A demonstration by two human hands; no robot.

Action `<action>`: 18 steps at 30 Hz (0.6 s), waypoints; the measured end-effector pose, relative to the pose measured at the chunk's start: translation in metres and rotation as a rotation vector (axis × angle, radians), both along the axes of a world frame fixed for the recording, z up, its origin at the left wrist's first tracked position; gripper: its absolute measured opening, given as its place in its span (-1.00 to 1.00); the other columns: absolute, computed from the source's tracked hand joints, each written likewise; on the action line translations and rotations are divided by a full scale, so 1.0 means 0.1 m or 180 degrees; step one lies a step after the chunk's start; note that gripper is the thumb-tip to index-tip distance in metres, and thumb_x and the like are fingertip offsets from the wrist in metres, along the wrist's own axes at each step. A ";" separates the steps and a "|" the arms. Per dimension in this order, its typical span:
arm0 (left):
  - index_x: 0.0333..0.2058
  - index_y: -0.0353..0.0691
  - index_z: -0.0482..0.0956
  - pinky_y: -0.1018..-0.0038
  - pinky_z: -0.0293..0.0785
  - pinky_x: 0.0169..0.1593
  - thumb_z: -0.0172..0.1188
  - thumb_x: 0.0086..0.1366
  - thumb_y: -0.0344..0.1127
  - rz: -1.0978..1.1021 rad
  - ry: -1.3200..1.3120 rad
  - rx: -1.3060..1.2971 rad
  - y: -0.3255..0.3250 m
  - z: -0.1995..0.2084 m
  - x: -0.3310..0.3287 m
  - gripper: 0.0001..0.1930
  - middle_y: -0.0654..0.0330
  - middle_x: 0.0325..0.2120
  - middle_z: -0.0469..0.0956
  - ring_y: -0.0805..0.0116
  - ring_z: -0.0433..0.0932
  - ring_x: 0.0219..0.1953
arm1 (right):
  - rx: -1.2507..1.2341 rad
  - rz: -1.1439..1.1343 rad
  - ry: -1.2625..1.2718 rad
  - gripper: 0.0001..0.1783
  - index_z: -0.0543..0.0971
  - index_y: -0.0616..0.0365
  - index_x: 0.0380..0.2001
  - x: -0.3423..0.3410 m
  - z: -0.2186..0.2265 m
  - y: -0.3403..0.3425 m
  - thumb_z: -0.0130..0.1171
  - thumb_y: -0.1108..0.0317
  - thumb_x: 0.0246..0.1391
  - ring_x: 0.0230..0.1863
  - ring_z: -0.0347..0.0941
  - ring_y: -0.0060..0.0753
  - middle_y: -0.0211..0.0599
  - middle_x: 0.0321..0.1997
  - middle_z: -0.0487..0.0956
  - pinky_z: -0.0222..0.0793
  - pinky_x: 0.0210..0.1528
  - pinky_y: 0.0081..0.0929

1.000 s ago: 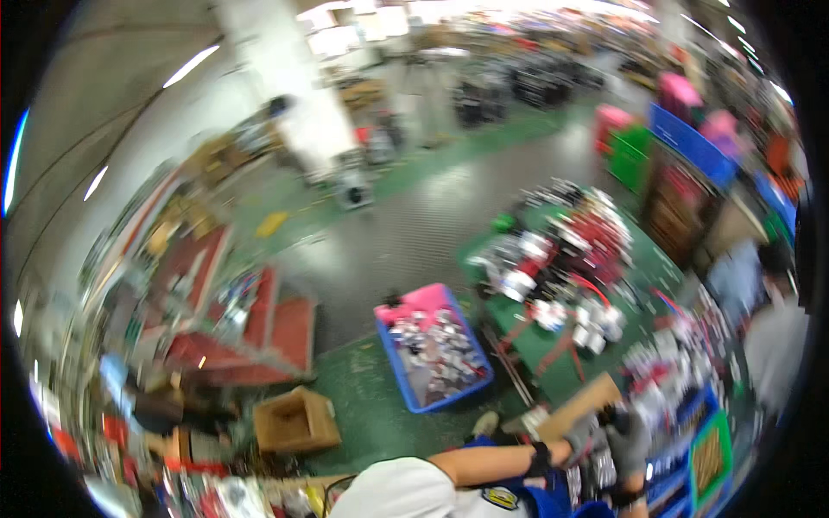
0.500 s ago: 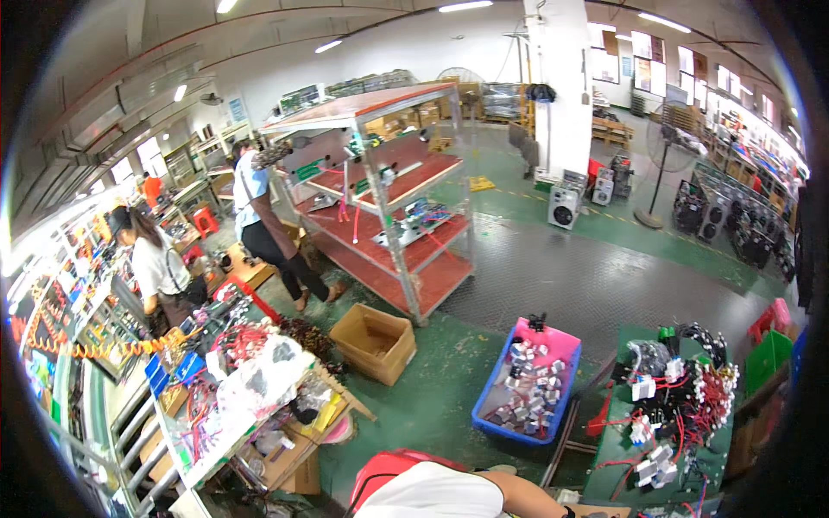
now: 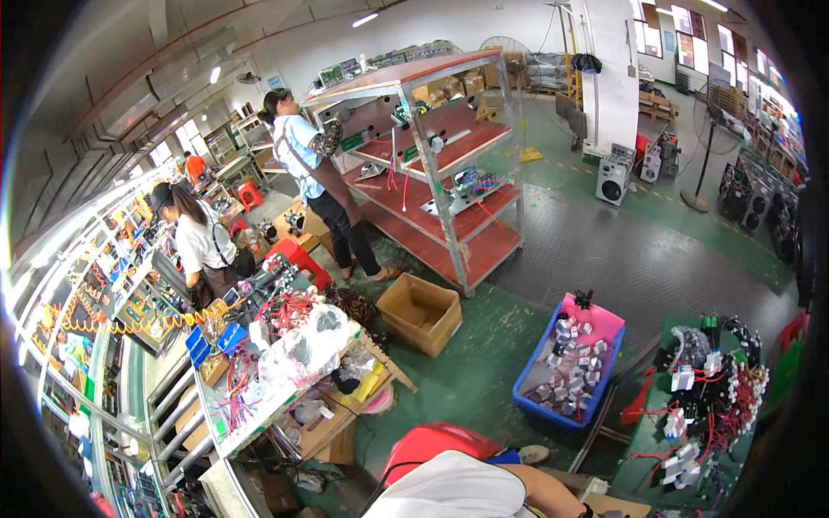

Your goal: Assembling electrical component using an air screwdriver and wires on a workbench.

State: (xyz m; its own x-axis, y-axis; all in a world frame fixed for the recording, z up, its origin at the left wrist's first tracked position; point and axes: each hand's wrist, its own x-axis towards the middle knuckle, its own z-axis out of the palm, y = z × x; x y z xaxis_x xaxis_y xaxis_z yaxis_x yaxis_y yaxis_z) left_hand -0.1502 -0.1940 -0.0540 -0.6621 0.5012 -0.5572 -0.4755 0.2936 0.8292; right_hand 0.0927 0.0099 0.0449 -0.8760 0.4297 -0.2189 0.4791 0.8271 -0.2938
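Blue bin (image 3: 566,371) of parts sits beside green table (image 3: 656,436).

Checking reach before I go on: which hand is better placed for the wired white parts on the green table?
Left, probably. The only forearm in view leaves a white sleeve at the lower edge and runs toward the green table. Both hands are out of frame, so this is unsure.

A blue crate (image 3: 566,380) with a pink end holds small white and grey parts. At its nine o'clock sits a plain brown cardboard box (image 3: 420,312) on the green floor (image 3: 471,380). At three o'clock, a green table (image 3: 656,436) carries red and black wires. The shelving rack (image 3: 436,173) has red boards in grey metal.
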 end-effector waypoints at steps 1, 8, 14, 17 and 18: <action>-0.23 -0.19 0.46 0.37 0.40 -0.37 0.03 0.20 -0.19 0.0008 -0.0023 -0.0004 -0.03 -0.01 -0.01 -0.76 0.14 -0.47 0.49 0.27 0.44 -0.45 | -0.0007 0.0026 -0.0006 -0.54 0.46 -0.06 -0.04 -0.03 -0.01 -0.01 0.17 0.15 -0.07 -0.32 0.50 -0.03 -0.09 -0.31 0.57 0.39 -0.37 -0.14; -0.23 -0.19 0.47 0.37 0.41 -0.34 0.00 0.22 -0.19 0.0000 -0.0174 0.0026 -0.10 -0.05 -0.05 -0.76 0.14 -0.46 0.50 0.27 0.44 -0.44 | -0.0030 0.0172 0.0010 -0.55 0.46 -0.03 -0.07 -0.23 -0.03 -0.01 0.16 0.17 -0.09 -0.31 0.48 -0.03 -0.09 -0.31 0.55 0.38 -0.36 -0.14; -0.22 -0.19 0.47 0.37 0.42 -0.32 -0.02 0.23 -0.19 -0.0011 -0.0233 0.0041 -0.10 -0.05 -0.07 -0.75 0.13 -0.44 0.50 0.27 0.44 -0.42 | -0.0038 0.0230 0.0035 -0.57 0.46 0.00 -0.09 -0.30 -0.06 0.02 0.15 0.18 -0.10 -0.29 0.47 -0.04 -0.09 -0.31 0.53 0.38 -0.35 -0.15; -0.22 -0.19 0.47 0.37 0.42 -0.31 -0.03 0.23 -0.18 -0.0015 -0.0263 0.0056 -0.09 -0.05 -0.07 -0.75 0.13 -0.43 0.50 0.27 0.45 -0.42 | -0.0046 0.0257 0.0054 -0.57 0.46 0.02 -0.11 -0.32 -0.08 0.04 0.15 0.19 -0.11 -0.29 0.46 -0.04 -0.09 -0.31 0.53 0.37 -0.35 -0.16; -0.22 -0.19 0.47 0.37 0.42 -0.31 -0.03 0.24 -0.18 -0.0019 -0.0275 0.0071 -0.08 -0.05 -0.07 -0.75 0.13 -0.43 0.50 0.27 0.45 -0.41 | -0.0053 0.0261 0.0068 -0.58 0.46 0.02 -0.11 -0.33 -0.09 0.04 0.15 0.19 -0.11 -0.29 0.46 -0.04 -0.09 -0.31 0.52 0.37 -0.35 -0.16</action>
